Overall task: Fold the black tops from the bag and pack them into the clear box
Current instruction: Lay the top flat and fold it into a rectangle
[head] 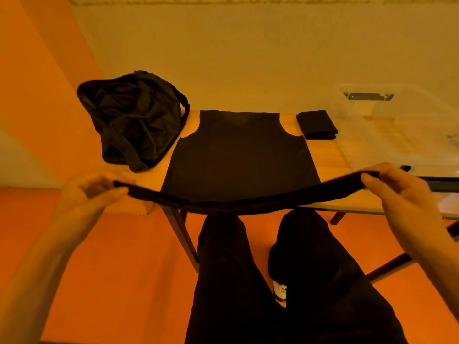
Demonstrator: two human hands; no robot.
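Note:
A black sleeveless top (238, 155) lies flat on the wooden table (330, 165), neck towards the far edge. Its lower hem is lifted off the table, stretched in a sagging line between my hands. My left hand (87, 197) pinches the hem's left corner and my right hand (395, 187) pinches the right corner. A crumpled black bag (134, 120) sits at the table's far left. One folded black top (316, 124) lies at the far right of the table. The clear box (402, 125) stands to the right, its inside hard to make out.
The table is small, with its front edge just beyond my hands and dark wooden legs below. My legs in black trousers and a shoe (279, 290) are under the front edge, on an orange floor. A pale wall lies behind the table.

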